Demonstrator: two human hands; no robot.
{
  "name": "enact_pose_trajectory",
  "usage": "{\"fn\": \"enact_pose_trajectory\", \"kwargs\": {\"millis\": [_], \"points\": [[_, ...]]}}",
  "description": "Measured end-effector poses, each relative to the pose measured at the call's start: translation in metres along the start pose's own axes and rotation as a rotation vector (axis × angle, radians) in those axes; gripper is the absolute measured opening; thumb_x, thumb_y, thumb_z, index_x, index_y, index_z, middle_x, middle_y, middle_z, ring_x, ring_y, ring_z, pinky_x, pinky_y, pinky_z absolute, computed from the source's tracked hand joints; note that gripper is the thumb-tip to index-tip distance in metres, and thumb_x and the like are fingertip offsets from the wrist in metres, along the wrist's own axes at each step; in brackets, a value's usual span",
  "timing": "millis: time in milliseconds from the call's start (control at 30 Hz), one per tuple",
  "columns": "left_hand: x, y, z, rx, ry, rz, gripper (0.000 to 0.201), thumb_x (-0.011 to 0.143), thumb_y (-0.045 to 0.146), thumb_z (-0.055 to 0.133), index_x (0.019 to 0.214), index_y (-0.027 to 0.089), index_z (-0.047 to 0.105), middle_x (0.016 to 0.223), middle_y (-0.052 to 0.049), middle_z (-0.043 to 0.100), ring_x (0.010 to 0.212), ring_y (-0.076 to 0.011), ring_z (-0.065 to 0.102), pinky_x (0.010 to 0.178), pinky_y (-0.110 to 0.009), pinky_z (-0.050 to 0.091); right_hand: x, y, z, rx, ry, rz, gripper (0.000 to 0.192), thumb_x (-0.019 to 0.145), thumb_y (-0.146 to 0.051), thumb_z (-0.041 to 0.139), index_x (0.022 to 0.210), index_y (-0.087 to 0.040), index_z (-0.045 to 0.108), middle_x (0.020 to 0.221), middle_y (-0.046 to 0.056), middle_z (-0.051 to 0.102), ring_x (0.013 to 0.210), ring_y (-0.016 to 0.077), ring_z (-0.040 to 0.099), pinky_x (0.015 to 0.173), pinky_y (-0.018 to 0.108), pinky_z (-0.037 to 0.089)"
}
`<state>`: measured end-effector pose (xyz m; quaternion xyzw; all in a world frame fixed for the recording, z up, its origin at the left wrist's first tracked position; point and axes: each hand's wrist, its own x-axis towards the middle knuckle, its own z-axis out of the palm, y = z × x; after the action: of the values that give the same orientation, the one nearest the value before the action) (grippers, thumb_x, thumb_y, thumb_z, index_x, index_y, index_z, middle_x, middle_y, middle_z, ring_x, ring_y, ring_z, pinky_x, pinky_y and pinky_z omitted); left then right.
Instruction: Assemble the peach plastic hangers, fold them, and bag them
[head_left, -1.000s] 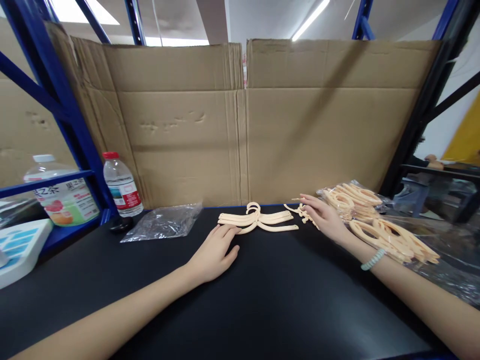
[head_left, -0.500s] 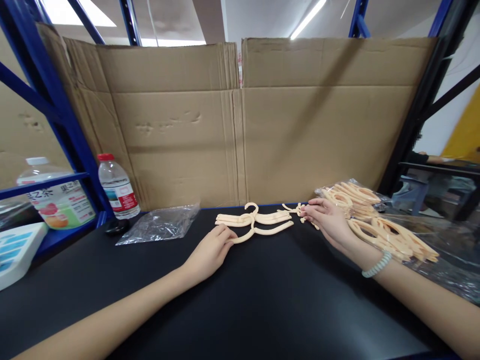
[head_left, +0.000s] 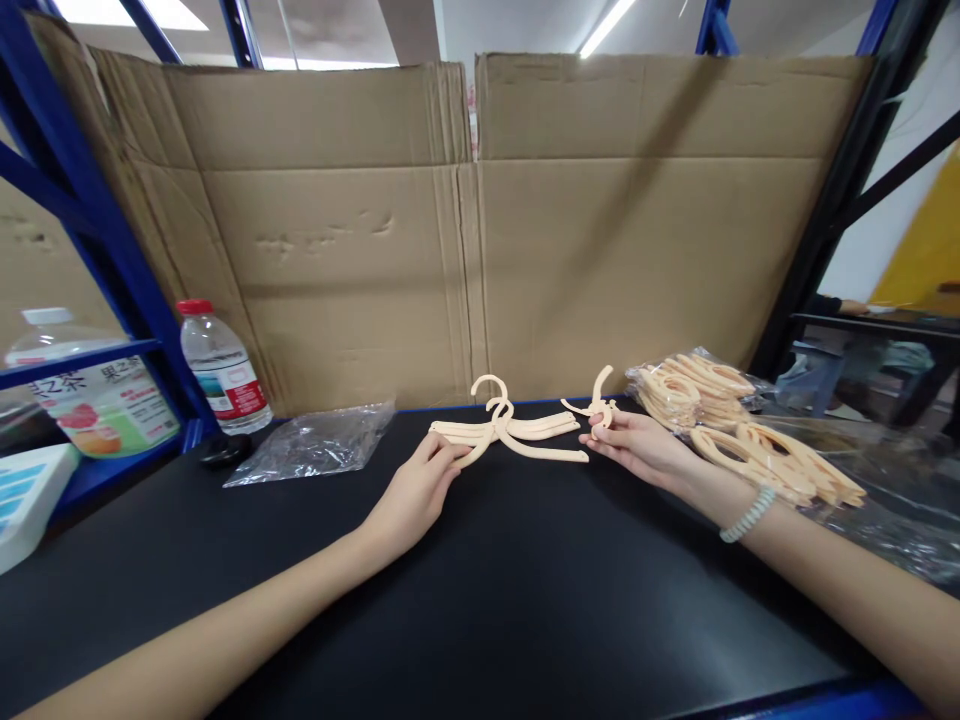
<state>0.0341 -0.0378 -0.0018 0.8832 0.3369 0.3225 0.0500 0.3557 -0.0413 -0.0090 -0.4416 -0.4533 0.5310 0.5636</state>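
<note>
My left hand [head_left: 411, 492] pinches the left arm of a small peach plastic hanger [head_left: 525, 445], tilting it up off a short stack of the same hangers [head_left: 551, 425] on the black table [head_left: 480, 600]. My right hand [head_left: 637, 448] holds a small peach hook piece [head_left: 600, 395] upright just right of the stack. A beaded bracelet [head_left: 742, 513] is on my right wrist.
Bagged peach hangers [head_left: 720, 410] lie on clear plastic at the right. An empty clear bag [head_left: 315, 442], a black disc [head_left: 221, 450] and a water bottle [head_left: 216, 365] are at the left, by a blue rack post [head_left: 97, 230]. Cardboard sheets [head_left: 480, 230] wall off the back.
My left hand went from lying flat beside the stack to gripping a hanger arm and lifting it. My right hand picked the hook piece off the table and raised it.
</note>
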Motion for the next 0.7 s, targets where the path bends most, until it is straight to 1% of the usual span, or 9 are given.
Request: {"fn": "enact_pose_trajectory", "kwargs": {"millis": [100,167,267,367,433,500,567,700], "points": [[0.0,0.0,0.0,-0.005,0.014,-0.02,0.022,0.093,0.016,0.038,0.104,0.019,0.056,0.099,-0.006,0.05,0.091,-0.0186,0.055,0.083,-0.032,0.048,-0.006,-0.004,0.004,0.003,-0.025,0.021,0.018,0.067,-0.012,0.073,0.081,-0.018,0.062,0.085,0.003,0.064,0.084,0.0157,0.066,0.092,0.032,0.053],[-0.001,0.0,-0.001,-0.013,0.02,-0.027,0.02,0.092,0.016,0.039,0.102,0.02,0.056,0.099,-0.006,0.05,0.091,-0.0185,0.054,0.082,-0.032,0.048,-0.008,-0.006,0.005,-0.021,-0.058,0.032,0.017,0.068,-0.016,0.075,0.078,-0.017,0.061,0.082,0.002,0.064,0.082,0.0143,0.065,0.089,0.031,0.054],[-0.002,0.0,-0.001,-0.026,0.026,-0.026,0.019,0.092,0.015,0.04,0.1,0.02,0.055,0.1,-0.006,0.05,0.092,-0.0186,0.054,0.083,-0.032,0.047,-0.01,-0.007,0.007,-0.067,-0.115,0.071,0.016,0.07,-0.022,0.074,0.073,-0.016,0.06,0.078,0.002,0.063,0.082,0.0142,0.065,0.09,0.033,0.053],[-0.002,0.001,-0.002,-0.029,0.029,-0.017,0.018,0.091,0.015,0.04,0.098,0.021,0.055,0.1,-0.005,0.05,0.092,-0.0188,0.053,0.083,-0.033,0.047,-0.011,-0.008,0.009,-0.056,-0.162,0.132,0.015,0.073,-0.024,0.072,0.073,-0.016,0.06,0.078,0.003,0.065,0.087,0.0166,0.066,0.092,0.035,0.052],[-0.002,0.001,-0.001,-0.03,0.029,-0.017,0.018,0.091,0.014,0.04,0.097,0.021,0.055,0.099,-0.005,0.05,0.091,-0.0186,0.053,0.082,-0.032,0.047,-0.011,-0.008,0.01,-0.029,-0.19,0.181,0.014,0.076,-0.023,0.07,0.073,-0.015,0.058,0.08,0.005,0.066,0.093,0.0197,0.067,0.094,0.036,0.051],[-0.001,0.001,-0.001,-0.03,0.029,-0.017,0.018,0.09,0.013,0.04,0.097,0.021,0.055,0.099,-0.005,0.05,0.091,-0.0184,0.053,0.082,-0.032,0.047,-0.012,-0.008,0.01,-0.011,-0.199,0.22,0.014,0.078,-0.021,0.068,0.073,-0.015,0.057,0.082,0.007,0.068,0.095,0.0218,0.068,0.095,0.037,0.05],[-0.001,0.001,-0.001,-0.028,0.033,-0.008,0.018,0.09,0.013,0.04,0.097,0.021,0.055,0.098,-0.005,0.05,0.09,-0.0184,0.053,0.081,-0.032,0.047,-0.011,-0.009,0.011,-0.003,-0.197,0.239,0.013,0.079,-0.019,0.066,0.073,-0.016,0.055,0.081,0.008,0.068,0.09,0.0216,0.069,0.093,0.038,0.051],[-0.001,0.002,-0.002,-0.031,0.032,-0.001,0.018,0.09,0.013,0.04,0.097,0.021,0.055,0.098,-0.005,0.05,0.089,-0.0182,0.052,0.08,-0.032,0.047,-0.012,-0.011,0.012,0.008,-0.197,0.275,0.013,0.078,-0.016,0.066,0.07,-0.016,0.055,0.072,0.004,0.067,0.079,0.0193,0.071,0.088,0.035,0.054]]}}
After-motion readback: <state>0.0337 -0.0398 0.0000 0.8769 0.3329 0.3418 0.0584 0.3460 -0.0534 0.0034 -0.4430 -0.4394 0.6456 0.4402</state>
